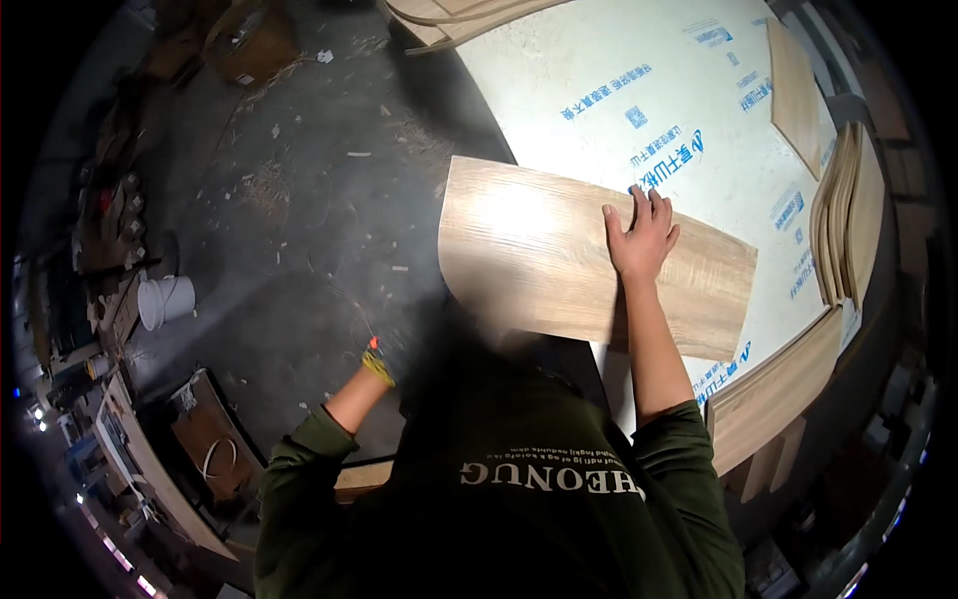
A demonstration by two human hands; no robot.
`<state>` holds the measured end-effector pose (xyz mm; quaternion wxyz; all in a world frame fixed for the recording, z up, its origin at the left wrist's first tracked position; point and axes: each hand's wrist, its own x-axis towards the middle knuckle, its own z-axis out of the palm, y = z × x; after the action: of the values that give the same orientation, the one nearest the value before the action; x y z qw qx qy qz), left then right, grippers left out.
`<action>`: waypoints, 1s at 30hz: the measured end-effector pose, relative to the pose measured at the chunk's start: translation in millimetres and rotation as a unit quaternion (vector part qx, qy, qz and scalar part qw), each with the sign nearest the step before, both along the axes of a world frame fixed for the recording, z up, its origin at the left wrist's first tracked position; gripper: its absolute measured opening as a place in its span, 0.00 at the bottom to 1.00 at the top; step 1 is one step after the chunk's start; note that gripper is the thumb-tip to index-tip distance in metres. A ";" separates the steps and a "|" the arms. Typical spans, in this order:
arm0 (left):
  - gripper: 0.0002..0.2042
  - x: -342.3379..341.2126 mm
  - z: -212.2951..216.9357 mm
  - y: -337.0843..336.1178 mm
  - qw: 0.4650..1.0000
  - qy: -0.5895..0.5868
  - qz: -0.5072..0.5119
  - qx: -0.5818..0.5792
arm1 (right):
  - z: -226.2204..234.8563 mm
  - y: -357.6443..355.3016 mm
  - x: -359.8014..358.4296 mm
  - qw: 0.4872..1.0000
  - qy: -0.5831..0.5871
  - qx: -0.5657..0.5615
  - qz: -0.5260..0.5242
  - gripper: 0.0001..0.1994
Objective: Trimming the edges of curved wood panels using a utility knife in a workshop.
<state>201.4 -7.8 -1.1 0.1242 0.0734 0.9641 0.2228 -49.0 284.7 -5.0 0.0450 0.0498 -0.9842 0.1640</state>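
My right hand (642, 238) lies bare on a wood-grain board (539, 240), its fingers spread over the upper face. The board has a curved left end and juts past the left edge of a white-topped table (574, 60) with blue printing. Down by my left side, away from the board, is my left hand (378, 363) in a yellow glove. Something small and orange-red shows at the glove. Dark shadow and blur hide the fingers of that hand, so any object in it cannot be made out.
Stacked curved wood-grain pieces (838, 215) lie along the table's right side, with a flat board (778, 384) nearer me. Another panel (793, 95) rests farther back. On the dark, scrap-littered floor at left stand a white bucket (166, 301) and, farther off, a cardboard box (249, 45).
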 end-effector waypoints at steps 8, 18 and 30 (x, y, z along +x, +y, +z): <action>0.19 -165.5 5.3 -59.7 0.975 0.211 0.065 -0.026 | -8.9 -4.5 -2.7 0.989 0.038 -0.037 0.138 0.30; 0.24 -11.1 29.7 24.1 0.998 0.042 -0.022 -0.046 | -3.9 -2.5 -3.5 0.994 0.031 -0.014 0.103 0.28; 0.23 -186.1 -3.4 -46.8 0.972 0.171 0.123 -0.105 | -5.3 -4.2 -5.5 0.992 0.035 -0.018 0.116 0.27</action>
<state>15.4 -54.6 -4.5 -0.0634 -0.0224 0.9908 0.1179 -54.5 280.5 -10.3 0.0610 0.1687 -0.9665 0.1836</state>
